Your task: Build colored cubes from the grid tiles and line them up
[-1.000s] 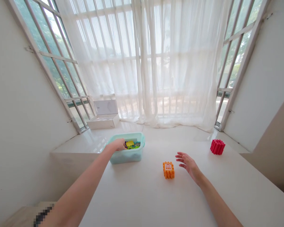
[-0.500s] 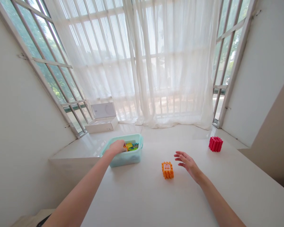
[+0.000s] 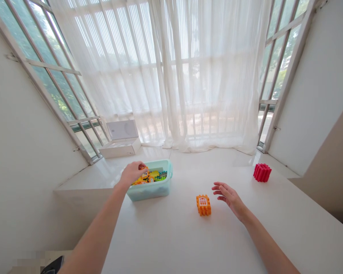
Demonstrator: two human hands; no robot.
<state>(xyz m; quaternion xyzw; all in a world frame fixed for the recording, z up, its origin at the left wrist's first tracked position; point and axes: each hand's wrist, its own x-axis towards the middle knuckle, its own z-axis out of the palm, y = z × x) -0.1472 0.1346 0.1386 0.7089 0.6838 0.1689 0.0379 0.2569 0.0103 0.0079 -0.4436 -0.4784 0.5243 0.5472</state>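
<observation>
My left hand (image 3: 131, 173) is over the left end of a mint-green plastic bin (image 3: 150, 192). Its fingers pinch an orange building block piece (image 3: 144, 173) with a window pattern, just above the other pieces. Inside the bin lie yellow pieces (image 3: 153, 175) along with green, blue and orange ones. My right hand (image 3: 230, 199) hovers over the white table with fingers apart and nothing in them. Just left of it stands an assembled orange block (image 3: 203, 205) with a white window on its face. Farther right sits a red block (image 3: 262, 172) with notched edges.
A white open-lidded box (image 3: 120, 146) rests on the ledge at the back left. Sheer white curtains (image 3: 171, 95) hang behind the white table (image 3: 171, 239). Barred windows and walls flank both sides. A dark object (image 3: 53, 265) shows at the lower left.
My left hand has lifted and shifted left out of the bin's middle, bringing up an orange building block piece. My right hand and the two blocks on the table stay nearly the same.
</observation>
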